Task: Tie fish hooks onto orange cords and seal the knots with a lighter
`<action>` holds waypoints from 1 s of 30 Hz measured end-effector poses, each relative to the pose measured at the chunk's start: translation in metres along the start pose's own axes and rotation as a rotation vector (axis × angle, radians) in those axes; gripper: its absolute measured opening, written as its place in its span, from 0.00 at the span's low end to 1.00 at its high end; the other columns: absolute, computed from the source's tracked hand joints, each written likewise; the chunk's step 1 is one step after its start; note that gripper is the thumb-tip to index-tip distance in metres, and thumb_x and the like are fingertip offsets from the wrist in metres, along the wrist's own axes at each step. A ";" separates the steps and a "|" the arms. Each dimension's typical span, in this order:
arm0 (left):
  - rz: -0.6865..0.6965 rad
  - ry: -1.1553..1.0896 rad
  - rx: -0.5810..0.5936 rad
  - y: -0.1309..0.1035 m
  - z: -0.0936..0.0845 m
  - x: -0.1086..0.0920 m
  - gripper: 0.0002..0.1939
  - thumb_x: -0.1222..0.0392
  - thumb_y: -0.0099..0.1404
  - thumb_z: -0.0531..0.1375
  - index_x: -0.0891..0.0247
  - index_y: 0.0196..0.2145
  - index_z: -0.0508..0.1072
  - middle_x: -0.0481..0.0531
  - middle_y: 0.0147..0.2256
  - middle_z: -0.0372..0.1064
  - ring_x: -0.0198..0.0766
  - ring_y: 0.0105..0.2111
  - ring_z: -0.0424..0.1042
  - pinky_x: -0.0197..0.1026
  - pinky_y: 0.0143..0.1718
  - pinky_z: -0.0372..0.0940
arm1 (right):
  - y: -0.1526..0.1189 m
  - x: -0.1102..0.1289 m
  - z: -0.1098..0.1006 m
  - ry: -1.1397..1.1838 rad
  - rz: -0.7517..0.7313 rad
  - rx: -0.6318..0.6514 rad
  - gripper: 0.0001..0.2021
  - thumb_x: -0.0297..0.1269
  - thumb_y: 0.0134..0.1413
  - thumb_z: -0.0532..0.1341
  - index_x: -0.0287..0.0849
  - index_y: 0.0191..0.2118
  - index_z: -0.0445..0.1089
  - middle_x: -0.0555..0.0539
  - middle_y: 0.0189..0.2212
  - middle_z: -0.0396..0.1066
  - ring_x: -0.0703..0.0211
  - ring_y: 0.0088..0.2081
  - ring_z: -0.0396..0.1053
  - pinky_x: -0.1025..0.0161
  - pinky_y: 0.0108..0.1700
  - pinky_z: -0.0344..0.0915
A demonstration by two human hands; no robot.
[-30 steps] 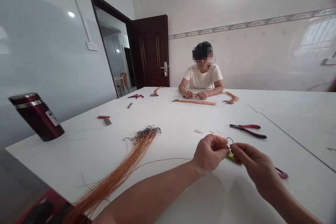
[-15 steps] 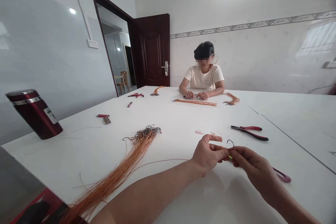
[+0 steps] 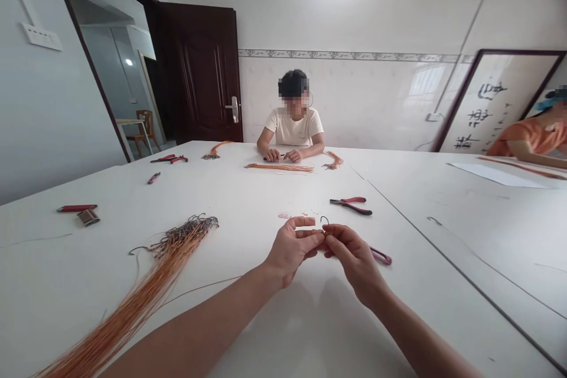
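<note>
White bench: the white bench [image 3: 248, 195] carried a bundle of orange lines and dark hooks [image 3: 162, 271] at left and red-handled pliers [image 3: 357, 208] beyond the hands.
Room: a dark door [image 3: 199, 77] stood open; a person in a pale shirt [image 3: 296, 129] sat opposite.
Since half a second before: the view had swung right, losing the dark red flask and gaining a person in orange [image 3: 534, 136].
Hook: a dark hook [image 3: 325, 217] stood bend-up between the hands.
Right hand [image 3: 357, 257]: thumb and forefinger pinched its lower end.
Left hand [image 3: 290, 248]: thumb tip touched there, forefinger extended; its grip I could not tell.
</note>
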State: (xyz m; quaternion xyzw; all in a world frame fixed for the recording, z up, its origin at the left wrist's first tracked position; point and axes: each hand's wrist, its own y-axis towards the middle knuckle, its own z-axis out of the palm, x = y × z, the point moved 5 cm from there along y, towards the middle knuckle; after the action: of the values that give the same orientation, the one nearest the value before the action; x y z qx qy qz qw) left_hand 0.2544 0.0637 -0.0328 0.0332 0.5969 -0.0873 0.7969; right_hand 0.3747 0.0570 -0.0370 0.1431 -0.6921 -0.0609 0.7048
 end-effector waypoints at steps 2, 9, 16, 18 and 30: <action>0.000 0.008 0.004 0.000 0.000 0.000 0.22 0.60 0.48 0.65 0.62 0.40 0.63 0.53 0.33 0.70 0.34 0.31 0.69 0.39 0.37 0.60 | 0.000 0.002 0.000 0.017 0.002 -0.009 0.14 0.43 0.50 0.56 0.41 0.40 0.63 0.47 0.31 0.67 0.61 0.34 0.64 0.62 0.36 0.62; -0.020 0.041 0.020 -0.001 0.002 -0.002 0.22 0.59 0.48 0.65 0.61 0.40 0.62 0.53 0.33 0.70 0.34 0.30 0.69 0.40 0.37 0.60 | 0.001 0.003 -0.002 0.034 0.035 0.017 0.09 0.41 0.48 0.58 0.40 0.30 0.66 0.49 0.28 0.67 0.65 0.30 0.62 0.64 0.35 0.60; 0.005 0.013 0.016 -0.005 0.006 -0.007 0.21 0.60 0.50 0.64 0.62 0.40 0.60 0.54 0.33 0.69 0.36 0.32 0.70 0.41 0.38 0.59 | 0.000 0.004 -0.001 -0.008 -0.015 -0.030 0.09 0.41 0.51 0.55 0.40 0.31 0.65 0.48 0.28 0.66 0.62 0.32 0.63 0.61 0.37 0.60; 0.006 -0.001 0.025 -0.007 0.008 -0.008 0.21 0.61 0.51 0.63 0.62 0.40 0.60 0.53 0.32 0.69 0.35 0.31 0.69 0.41 0.38 0.59 | -0.001 0.005 0.001 0.015 -0.041 -0.031 0.09 0.41 0.51 0.55 0.40 0.30 0.64 0.49 0.27 0.66 0.62 0.32 0.63 0.61 0.37 0.60; -0.051 -0.229 0.062 -0.020 0.018 -0.020 0.18 0.66 0.52 0.62 0.63 0.39 0.61 0.48 0.27 0.66 0.29 0.27 0.67 0.34 0.34 0.61 | -0.009 0.011 0.010 0.466 0.058 -0.006 0.05 0.38 0.51 0.57 0.43 0.33 0.64 0.51 0.30 0.63 0.66 0.33 0.60 0.64 0.42 0.59</action>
State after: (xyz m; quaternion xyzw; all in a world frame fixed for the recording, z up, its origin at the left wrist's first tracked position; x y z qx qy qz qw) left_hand 0.2626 0.0436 -0.0075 0.0327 0.4996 -0.1293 0.8559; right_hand 0.3657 0.0442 -0.0290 0.1311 -0.5144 -0.0079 0.8474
